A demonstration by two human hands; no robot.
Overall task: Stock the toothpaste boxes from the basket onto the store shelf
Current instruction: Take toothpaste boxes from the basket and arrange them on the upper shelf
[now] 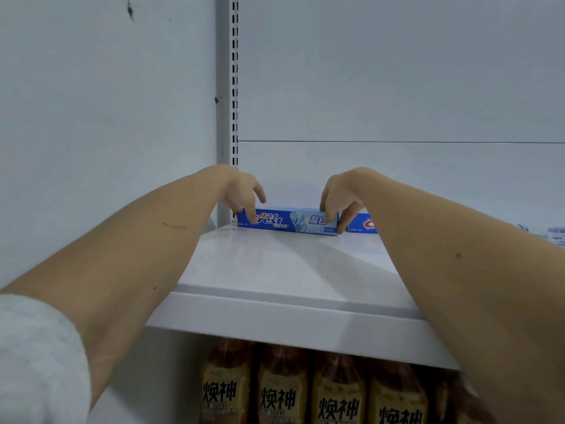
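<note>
A blue toothpaste box (290,222) lies lengthwise at the back of the white store shelf (275,270), close to the rear panel. My left hand (241,191) pinches its left end from above. At the box's right end my right hand (341,198) grips it with curled fingers. A second blue toothpaste box (362,224) lies just to the right, partly hidden behind my right forearm. The basket is out of view.
A slotted metal upright (227,87) runs up the back wall at the shelf's left end. More pale boxes (550,235) lie at the far right of the shelf. Several brown drink bottles (281,390) stand on the level below.
</note>
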